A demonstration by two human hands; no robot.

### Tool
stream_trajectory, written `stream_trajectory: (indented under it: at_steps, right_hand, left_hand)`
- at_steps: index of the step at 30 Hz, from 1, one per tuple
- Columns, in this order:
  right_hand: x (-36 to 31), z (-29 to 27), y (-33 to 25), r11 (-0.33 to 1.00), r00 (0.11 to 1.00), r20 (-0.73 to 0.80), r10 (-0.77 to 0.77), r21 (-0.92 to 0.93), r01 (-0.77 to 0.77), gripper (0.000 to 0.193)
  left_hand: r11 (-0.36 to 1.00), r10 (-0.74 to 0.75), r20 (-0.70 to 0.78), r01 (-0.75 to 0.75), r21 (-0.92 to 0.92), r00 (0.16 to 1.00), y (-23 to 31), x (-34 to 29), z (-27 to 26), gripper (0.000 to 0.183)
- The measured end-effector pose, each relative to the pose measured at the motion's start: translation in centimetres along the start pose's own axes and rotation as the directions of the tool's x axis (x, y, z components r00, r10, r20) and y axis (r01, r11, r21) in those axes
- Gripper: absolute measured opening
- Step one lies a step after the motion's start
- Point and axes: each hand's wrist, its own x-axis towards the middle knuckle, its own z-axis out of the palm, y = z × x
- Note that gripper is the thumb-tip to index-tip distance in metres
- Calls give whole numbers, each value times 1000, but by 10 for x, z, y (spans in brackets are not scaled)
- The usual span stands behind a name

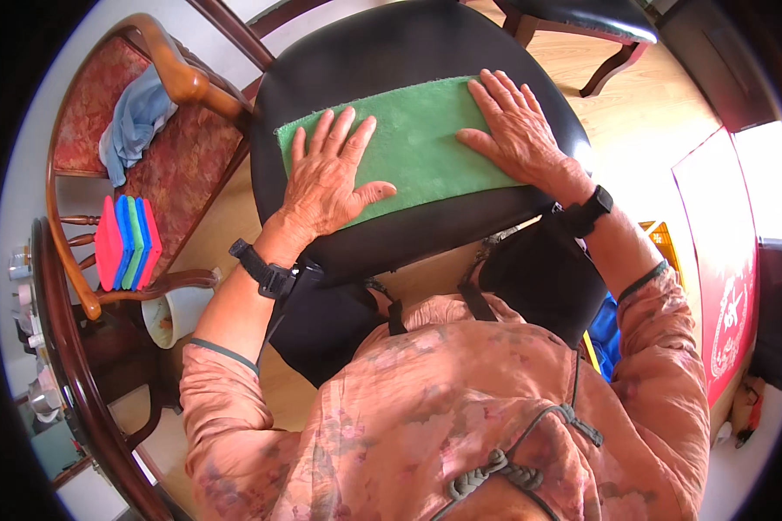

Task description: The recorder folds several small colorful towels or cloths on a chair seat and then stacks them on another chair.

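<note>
A green cloth (426, 143) lies flat on the black padded seat (365, 61) of a stool in front of me. My left hand (328, 178) rests palm down on the cloth's left part, fingers spread. My right hand (517, 130) presses flat on its right end, fingers apart. Neither hand grips anything. Both wrists wear black bands.
A wooden armchair (178, 78) with a red patterned seat stands at the left, with a blue-grey cloth (135, 122) on it and a stack of red, blue and green folded cloths (128, 243) on its armrest. A white bowl (169, 317) sits below. Another black stool (582, 17) stands behind.
</note>
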Motion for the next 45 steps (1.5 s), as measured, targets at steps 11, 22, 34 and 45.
stream_trajectory:
  at_steps: [11, 22, 34, 45]
  right_hand:
    - [-18, -20, 26, 157, 841, -65, 537, 987, -23, 50]
    - [-22, 5, 51, -685, 822, 93, 561, 611, 398, 48]
    - [-26, -1, 50, -729, 787, 129, 604, 488, 480, 51]
    - [-24, -1, 50, -729, 797, 134, 589, 513, 452, 56]
  left_hand:
    - [1000, -10, 92, 11, -12, 996, -6, -4, -3, 92]
    - [988, 43, 171, -16, -157, 984, 54, 42, -18, 95]
    - [994, 45, 167, -27, -106, 985, 135, 139, 10, 100]
    - [999, 47, 146, -44, -23, 988, 136, 145, 28, 97]
